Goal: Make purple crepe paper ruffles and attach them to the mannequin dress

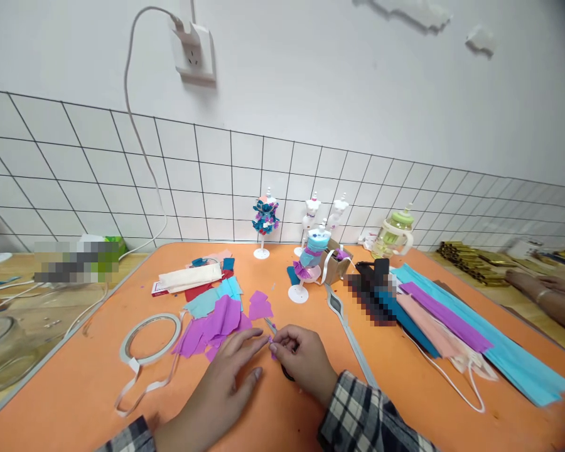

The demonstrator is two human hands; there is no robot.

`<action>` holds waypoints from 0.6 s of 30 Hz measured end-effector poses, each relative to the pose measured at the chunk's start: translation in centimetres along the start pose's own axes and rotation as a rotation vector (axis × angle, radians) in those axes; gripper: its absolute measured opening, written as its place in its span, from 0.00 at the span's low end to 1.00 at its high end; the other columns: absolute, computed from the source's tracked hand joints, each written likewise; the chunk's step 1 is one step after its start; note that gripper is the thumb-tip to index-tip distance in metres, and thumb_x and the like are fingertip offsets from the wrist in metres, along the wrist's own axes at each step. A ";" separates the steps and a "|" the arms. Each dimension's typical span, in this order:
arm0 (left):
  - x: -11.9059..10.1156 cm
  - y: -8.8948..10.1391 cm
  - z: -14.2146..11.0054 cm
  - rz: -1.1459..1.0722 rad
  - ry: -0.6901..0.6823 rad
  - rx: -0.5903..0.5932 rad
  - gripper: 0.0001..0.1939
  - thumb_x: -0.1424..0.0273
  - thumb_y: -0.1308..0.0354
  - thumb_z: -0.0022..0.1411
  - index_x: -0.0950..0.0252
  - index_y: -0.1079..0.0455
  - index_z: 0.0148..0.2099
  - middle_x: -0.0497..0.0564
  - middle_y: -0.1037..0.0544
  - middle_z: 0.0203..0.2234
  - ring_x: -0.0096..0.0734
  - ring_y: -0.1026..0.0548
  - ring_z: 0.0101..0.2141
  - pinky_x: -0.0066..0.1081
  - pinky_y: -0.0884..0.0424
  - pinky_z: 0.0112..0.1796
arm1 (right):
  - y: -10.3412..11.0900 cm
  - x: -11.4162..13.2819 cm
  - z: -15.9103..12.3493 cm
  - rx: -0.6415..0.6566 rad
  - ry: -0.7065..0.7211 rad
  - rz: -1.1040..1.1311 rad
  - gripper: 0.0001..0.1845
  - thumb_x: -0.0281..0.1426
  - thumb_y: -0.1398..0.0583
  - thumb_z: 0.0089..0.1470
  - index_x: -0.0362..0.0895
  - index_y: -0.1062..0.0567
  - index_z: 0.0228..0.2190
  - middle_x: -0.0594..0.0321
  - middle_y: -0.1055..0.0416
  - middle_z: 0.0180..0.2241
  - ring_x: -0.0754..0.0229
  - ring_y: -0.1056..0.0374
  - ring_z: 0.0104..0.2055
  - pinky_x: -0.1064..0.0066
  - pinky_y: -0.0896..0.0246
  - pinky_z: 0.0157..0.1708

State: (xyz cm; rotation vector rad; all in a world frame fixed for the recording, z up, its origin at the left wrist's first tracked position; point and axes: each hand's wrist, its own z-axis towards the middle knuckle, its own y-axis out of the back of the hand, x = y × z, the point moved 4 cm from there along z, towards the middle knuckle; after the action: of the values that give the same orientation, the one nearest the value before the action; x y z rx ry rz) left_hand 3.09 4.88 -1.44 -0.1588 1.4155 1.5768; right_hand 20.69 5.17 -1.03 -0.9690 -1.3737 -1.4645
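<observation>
Right grip: our right grip (304,358) has thumb and forefinger pinched on a small purple scrap (270,339), on our side of the turquoise-and-purple dress form (309,256) and a little left of it.
Scissors: a dark loop, apparently of small scissors (287,373), shows beneath that same grip, nearer us than the dress form.
Left grip: our left grip (223,380) has its fingers spread, tips close to the scrap; we cannot tell whether they touch it.
Scrap handling: we judge it very light, soft and easily creased or torn; we would hold it by one edge, with fingertips only.
Purple crepe-paper pieces: we see these (223,320) overlapping, left of the dress form and nearer us.
Tape roll: this (123,346) lies flat, farther left of the dress form.
Turquoise strip: this (480,339) lies well right of the dress form.
Flower-covered dress form: this (265,216) stands behind and left of the turquoise-and-purple one on our orange bench (263,427).
</observation>
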 end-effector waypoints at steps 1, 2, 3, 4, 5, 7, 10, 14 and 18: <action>0.1 0.1 0.1 0.021 0.018 -0.028 0.22 0.68 0.47 0.64 0.53 0.33 0.61 0.54 0.29 0.58 0.46 0.32 0.59 0.48 0.34 0.57 | -0.2 -0.3 0.1 0.044 -0.041 0.106 0.09 0.36 0.37 0.48 0.41 0.24 0.27 0.65 0.29 0.22 0.67 0.39 0.22 0.75 0.46 0.24; 0.2 0.3 0.1 0.024 0.042 -0.057 0.22 0.66 0.47 0.64 0.55 0.32 0.60 0.55 0.28 0.58 0.46 0.32 0.58 0.48 0.34 0.57 | -0.4 -0.5 0.2 0.086 -0.077 0.209 0.12 0.38 0.36 0.46 0.41 0.24 0.27 0.65 0.29 0.22 0.67 0.40 0.22 0.75 0.46 0.23; 0.4 0.4 0.2 0.009 0.071 -0.080 0.22 0.65 0.47 0.64 0.57 0.32 0.60 0.56 0.28 0.57 0.47 0.31 0.57 0.49 0.34 0.57 | -0.5 -0.7 0.2 0.121 -0.109 0.298 0.15 0.41 0.35 0.45 0.40 0.25 0.28 0.65 0.30 0.22 0.68 0.42 0.20 0.75 0.47 0.22; 0.4 0.5 0.3 -0.026 0.102 -0.096 0.21 0.64 0.46 0.64 0.58 0.31 0.58 0.57 0.26 0.56 0.47 0.30 0.56 0.48 0.33 0.56 | -0.6 -0.9 0.2 0.147 -0.139 0.364 0.19 0.44 0.34 0.44 0.40 0.25 0.28 0.67 0.32 0.20 0.70 0.44 0.18 0.75 0.49 0.20; 0.5 0.5 0.5 -0.078 0.130 -0.094 0.20 0.63 0.46 0.63 0.60 0.29 0.56 0.58 0.25 0.54 0.47 0.29 0.55 0.48 0.32 0.55 | -0.7 -1.2 0.2 0.163 -0.165 0.408 0.22 0.46 0.33 0.43 0.40 0.25 0.30 0.70 0.35 0.18 0.71 0.48 0.16 0.76 0.52 0.18; 0.2 0.3 0.7 -0.216 0.172 -0.033 0.17 0.61 0.45 0.62 0.61 0.26 0.50 0.57 0.21 0.48 0.45 0.24 0.49 0.43 0.28 0.50 | -0.8 -1.5 0.2 0.163 -0.194 0.440 0.25 0.48 0.33 0.43 0.39 0.25 0.32 0.75 0.41 0.16 0.73 0.53 0.14 0.76 0.58 0.15; -0.3 0.0 1.1 -0.336 0.202 0.039 0.12 0.62 0.44 0.61 0.62 0.24 0.40 0.55 0.18 0.38 0.40 0.21 0.41 0.37 0.26 0.44 | -0.8 -1.6 0.0 0.158 -0.196 0.445 0.25 0.48 0.32 0.42 0.39 0.26 0.32 0.74 0.41 0.16 0.73 0.53 0.14 0.77 0.59 0.14; -0.4 0.1 1.3 -0.332 0.218 0.033 0.11 0.64 0.46 0.61 0.63 0.24 0.35 0.53 0.18 0.34 0.38 0.22 0.37 0.35 0.28 0.42 | -0.9 -1.1 -0.3 0.180 -0.184 0.422 0.23 0.45 0.33 0.43 0.41 0.26 0.35 0.69 0.34 0.24 0.72 0.45 0.17 0.79 0.54 0.13; 0.0 0.2 1.3 -0.317 0.230 0.032 0.11 0.64 0.46 0.62 0.63 0.25 0.36 0.53 0.19 0.34 0.39 0.23 0.37 0.35 0.30 0.42 | -1.0 -0.9 -0.7 0.239 -0.210 0.336 0.19 0.43 0.35 0.45 0.42 0.27 0.34 0.68 0.35 0.26 0.68 0.39 0.21 0.79 0.46 0.14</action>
State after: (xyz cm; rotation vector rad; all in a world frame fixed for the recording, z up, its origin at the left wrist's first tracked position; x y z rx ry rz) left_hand 3.58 5.94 -0.94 -0.5331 1.5057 1.3035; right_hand 20.08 4.59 -2.27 -1.1553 -1.4152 -0.9475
